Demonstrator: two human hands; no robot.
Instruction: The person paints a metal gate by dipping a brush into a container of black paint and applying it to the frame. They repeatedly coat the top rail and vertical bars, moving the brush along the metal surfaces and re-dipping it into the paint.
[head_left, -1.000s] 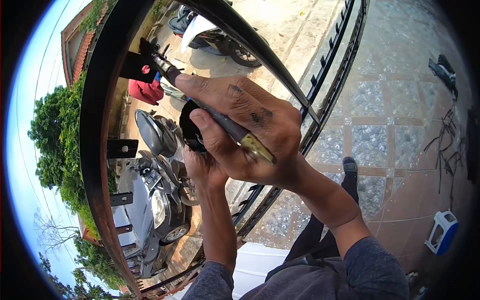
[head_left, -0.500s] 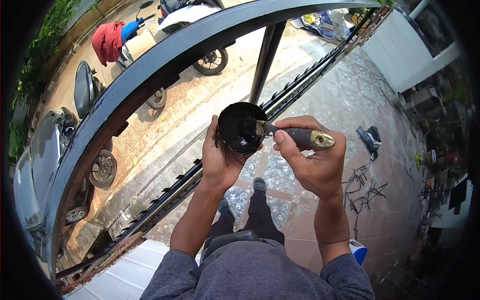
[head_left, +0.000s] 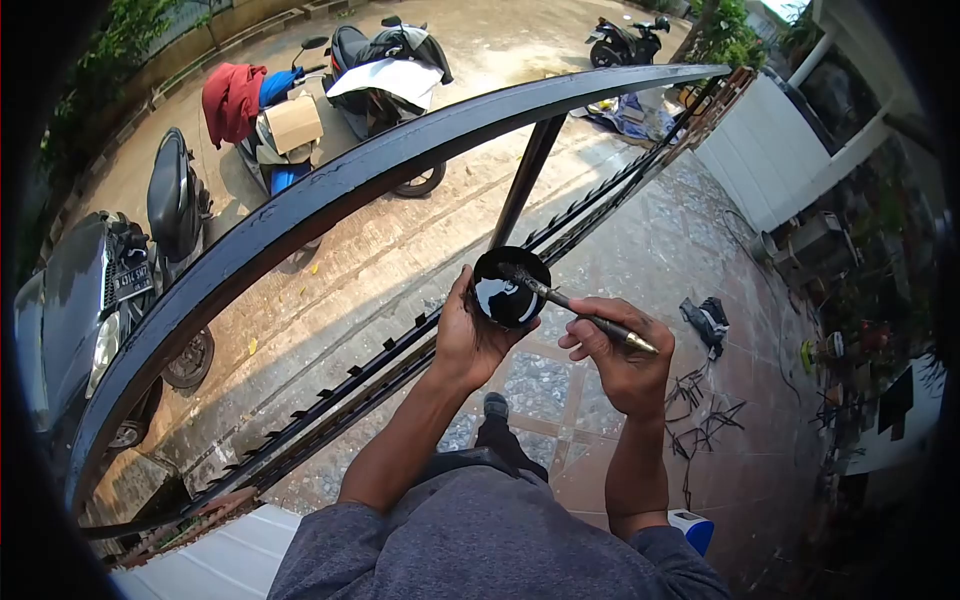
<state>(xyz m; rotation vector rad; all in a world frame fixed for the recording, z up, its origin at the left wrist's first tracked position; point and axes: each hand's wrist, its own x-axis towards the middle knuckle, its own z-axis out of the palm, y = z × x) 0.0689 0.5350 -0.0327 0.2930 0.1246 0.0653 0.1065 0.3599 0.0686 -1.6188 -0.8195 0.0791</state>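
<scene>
At the gate's curved top rail [head_left: 330,205], head view, we record one cup [head_left: 510,290] and one brush [head_left: 590,318], both held level with the single upright bar [head_left: 520,195]. A second ago the brush was raised against the rail. Since then it has come down, and its bristle end now sits inside the cup, which shows glossy black liquid. We judge the brush to be off the metal and taking on black liquid. The left hand [head_left: 468,338] has its grip closed round the cup from behind, the mouth tipped toward us. The right hand [head_left: 622,358] has its grip pinched shut on the brush handle, which slants down to the right. Beyond the rail we count four motorcycles [head_left: 385,60] and one car [head_left: 60,300]. One shoe [head_left: 495,405] shows on the paving below.
</scene>
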